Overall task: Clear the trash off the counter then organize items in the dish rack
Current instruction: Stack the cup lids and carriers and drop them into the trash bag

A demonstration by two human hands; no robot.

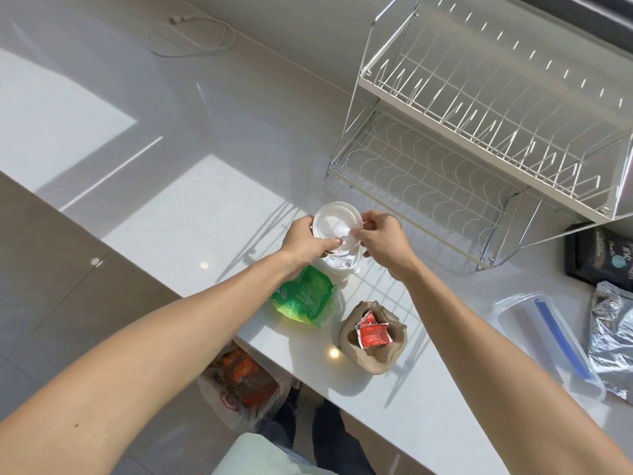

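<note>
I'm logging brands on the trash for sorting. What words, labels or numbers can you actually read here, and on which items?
No text can be read with confidence.
Green wrapper: print too blurred.
Red sauce packets in the pulp cup carrier: white print, unreadable.
Black package right of the dish rack: script lettering, illegible.
Plastic bag below the counter: red logo, unreadable.

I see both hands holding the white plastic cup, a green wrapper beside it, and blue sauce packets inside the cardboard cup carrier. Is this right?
Not quite: the head view shows the sauce packets are red, not blue. The rest stands: the left hand and right hand hold the white plastic cup, the green wrapper lies beside it, and the packets sit in the cardboard cup carrier.
</note>
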